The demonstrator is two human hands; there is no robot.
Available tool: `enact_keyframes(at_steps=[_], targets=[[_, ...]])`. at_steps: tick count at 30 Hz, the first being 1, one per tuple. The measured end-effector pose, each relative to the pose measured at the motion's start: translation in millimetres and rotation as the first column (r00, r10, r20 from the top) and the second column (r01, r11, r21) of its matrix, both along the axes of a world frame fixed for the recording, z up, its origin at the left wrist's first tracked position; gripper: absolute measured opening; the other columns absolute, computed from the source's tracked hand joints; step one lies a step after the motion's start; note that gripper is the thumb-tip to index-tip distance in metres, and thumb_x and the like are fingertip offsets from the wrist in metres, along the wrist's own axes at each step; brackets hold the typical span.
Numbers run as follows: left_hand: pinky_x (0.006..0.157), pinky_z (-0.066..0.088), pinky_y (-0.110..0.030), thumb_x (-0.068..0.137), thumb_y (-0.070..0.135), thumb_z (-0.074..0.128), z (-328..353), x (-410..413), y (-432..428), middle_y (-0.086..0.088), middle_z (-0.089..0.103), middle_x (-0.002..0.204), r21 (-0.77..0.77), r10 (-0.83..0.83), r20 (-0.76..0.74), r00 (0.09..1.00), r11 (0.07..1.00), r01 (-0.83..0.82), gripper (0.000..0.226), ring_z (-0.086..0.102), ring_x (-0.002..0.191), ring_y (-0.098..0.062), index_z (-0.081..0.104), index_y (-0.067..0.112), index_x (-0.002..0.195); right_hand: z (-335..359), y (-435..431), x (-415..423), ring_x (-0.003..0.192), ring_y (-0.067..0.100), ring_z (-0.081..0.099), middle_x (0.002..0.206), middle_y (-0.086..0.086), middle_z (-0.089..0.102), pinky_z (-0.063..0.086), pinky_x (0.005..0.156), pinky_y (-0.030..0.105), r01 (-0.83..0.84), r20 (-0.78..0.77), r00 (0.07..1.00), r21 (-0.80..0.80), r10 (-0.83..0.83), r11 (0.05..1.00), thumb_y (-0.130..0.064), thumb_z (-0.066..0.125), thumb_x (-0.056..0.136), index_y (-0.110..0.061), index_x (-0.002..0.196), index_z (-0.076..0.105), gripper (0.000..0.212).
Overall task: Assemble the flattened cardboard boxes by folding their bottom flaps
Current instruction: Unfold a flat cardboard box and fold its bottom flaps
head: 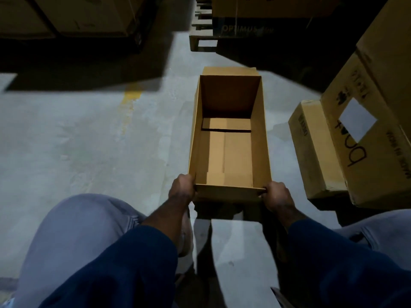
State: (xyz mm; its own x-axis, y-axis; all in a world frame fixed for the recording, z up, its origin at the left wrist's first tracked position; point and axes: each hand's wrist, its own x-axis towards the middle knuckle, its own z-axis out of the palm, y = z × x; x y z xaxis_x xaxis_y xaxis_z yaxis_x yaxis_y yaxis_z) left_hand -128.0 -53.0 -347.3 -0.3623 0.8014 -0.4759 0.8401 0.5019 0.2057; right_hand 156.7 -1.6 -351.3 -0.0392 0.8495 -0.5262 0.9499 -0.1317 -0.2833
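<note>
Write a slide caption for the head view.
Left hand and right hand grip an open cardboard box's near corners.

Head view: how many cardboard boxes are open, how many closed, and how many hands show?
Open-topped brown cardboard box: 1
Closed brown cardboard boxes at right: 2, a small one and a white-labelled one
Hands gripping the open box: 2, left hand, right hand
Total: 5; dim stacks behind too dark to count.

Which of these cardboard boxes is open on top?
The middle box, gripped by the left hand and right hand; its folded bottom flaps show inside. The boxes at right are closed.
</note>
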Motion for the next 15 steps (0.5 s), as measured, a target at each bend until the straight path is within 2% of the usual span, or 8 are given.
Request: enact_keyframes(at_steps=[4,9,11,13,15], targets=[[0.07,0.055,-0.029,0.093,0.011,0.07,-9.3,0.3,3.1,-0.003,0.064,0.088,0.024,-0.012,-0.051,0.999,1.0,0.013,0.01,0.068,0.087,-0.021,0.076,0.015,0.099,-7.1,3.4,-2.0,0.087,0.016,0.062,0.096,0.0,0.063,0.056,0.081,0.033,0.007,0.048,0.999,0.029,-0.008,1.0,-0.022,0.069,0.096,-0.018,0.11,0.069,0.015],[0.073,0.058,-0.029,0.094,0.014,0.07,-11.2,-1.1,-1.2,-0.003,0.068,0.092,0.034,0.013,-0.045,0.999,0.999,-0.012,0.008,0.067,0.084,-0.018,0.074,0.016,0.1,-11.7,6.2,-4.4,0.091,0.015,0.064,0.103,0.001,0.066,0.059,0.087,0.037,-0.004,0.059,0.998,-0.013,0.005,1.0,-0.021,0.071,0.094,-0.021,0.111,0.067,0.017],[0.072,0.057,-0.028,0.091,0.015,0.073,-7.9,0.7,-3.3,-0.003,0.069,0.093,0.044,0.023,-0.04,0.999,0.999,-0.022,0.009,0.067,0.083,-0.018,0.075,0.016,0.1,-9.3,4.3,-9.8,0.098,0.019,0.062,0.112,0.004,0.063,0.057,0.088,0.037,0.023,0.095,0.995,-0.035,-0.02,0.999,-0.021,0.072,0.093,-0.02,0.118,0.064,0.026],[0.073,0.057,-0.03,0.087,0.019,0.078,-1.2,3.6,-3.9,-0.004,0.071,0.095,0.058,0.036,-0.028,0.999,0.998,-0.034,0.013,0.068,0.085,-0.019,0.076,0.017,0.1,-3.3,0.6,-17.8,0.109,0.025,0.058,0.129,0.01,0.051,0.055,0.09,0.039,0.061,0.167,0.984,-0.039,-0.054,0.997,-0.026,0.076,0.089,-0.019,0.128,0.058,0.044],[0.071,0.055,-0.031,0.087,0.019,0.076,12.1,5.7,-3.4,-0.004,0.071,0.097,0.096,0.062,-0.036,0.997,0.994,-0.058,0.012,0.068,0.086,-0.021,0.076,0.019,0.1,4.3,-0.3,-25.2,0.115,0.03,0.054,0.138,0.014,0.04,0.054,0.093,0.043,0.102,0.171,0.981,-0.031,-0.095,0.994,-0.031,0.082,0.084,-0.02,0.135,0.053,0.06]])
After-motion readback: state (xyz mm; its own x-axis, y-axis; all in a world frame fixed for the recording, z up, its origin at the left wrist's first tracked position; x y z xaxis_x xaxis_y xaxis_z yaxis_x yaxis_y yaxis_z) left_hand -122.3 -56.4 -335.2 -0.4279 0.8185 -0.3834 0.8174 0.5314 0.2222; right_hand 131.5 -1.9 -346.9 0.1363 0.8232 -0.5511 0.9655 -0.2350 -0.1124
